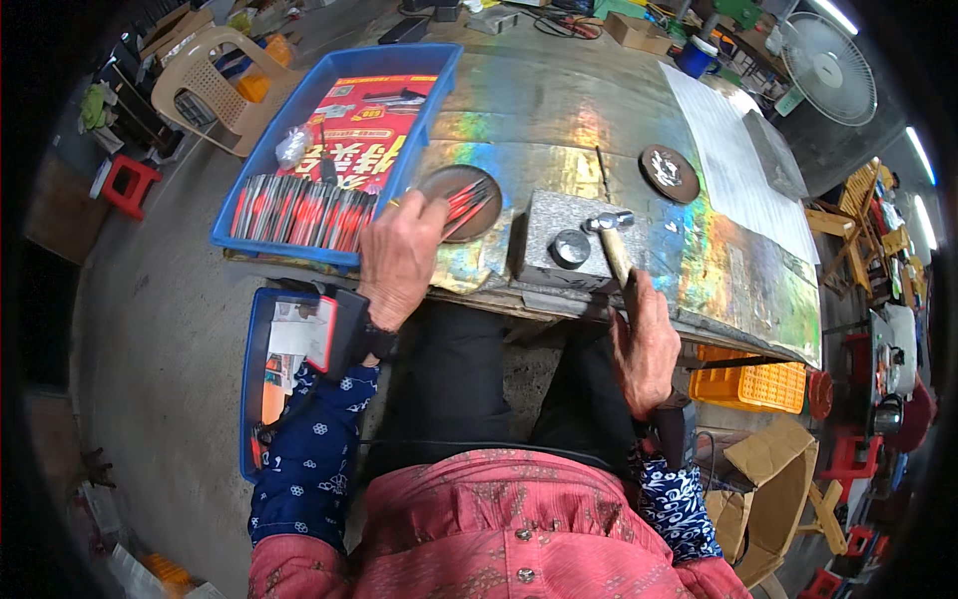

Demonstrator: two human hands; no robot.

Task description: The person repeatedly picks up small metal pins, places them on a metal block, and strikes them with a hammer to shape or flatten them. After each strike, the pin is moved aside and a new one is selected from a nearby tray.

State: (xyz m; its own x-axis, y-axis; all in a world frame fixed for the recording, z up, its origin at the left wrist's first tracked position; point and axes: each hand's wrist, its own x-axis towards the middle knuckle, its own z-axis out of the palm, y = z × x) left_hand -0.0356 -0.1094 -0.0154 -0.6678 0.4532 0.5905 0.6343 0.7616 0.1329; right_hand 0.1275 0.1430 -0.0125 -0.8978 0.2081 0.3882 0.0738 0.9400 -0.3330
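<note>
Between the two hands, on the shiny tabletop (559, 110), sits a grey metal block (569, 240) with a round stud (571, 248) on top of it. On the far side of that block from the left hand, the right hand (644, 344) is clenched around the wooden handle of a hammer (611, 240), whose metal head hangs just above the block, close beside the stud; whether the head touches the block cannot be told. To the other side of the block, the left hand (399, 260) reaches forward with its fingers bent over the near rim of a round dark dish (461, 200), where a small bunch of thin red sticks (467, 205) lies fanned out; the fingertips seem to be pinching at them, but whether they grip one cannot be told. Beyond the left hand and further to its outer side stands a blue tray (344, 150) holding a row of red-and-grey sticks and a red printed sheet. Beneath the left wrist, down at floor level, lies a second blue bin (254, 379) with papers. Well ahead of the right hand, a second round dish (667, 172) rests on the table.
</note>
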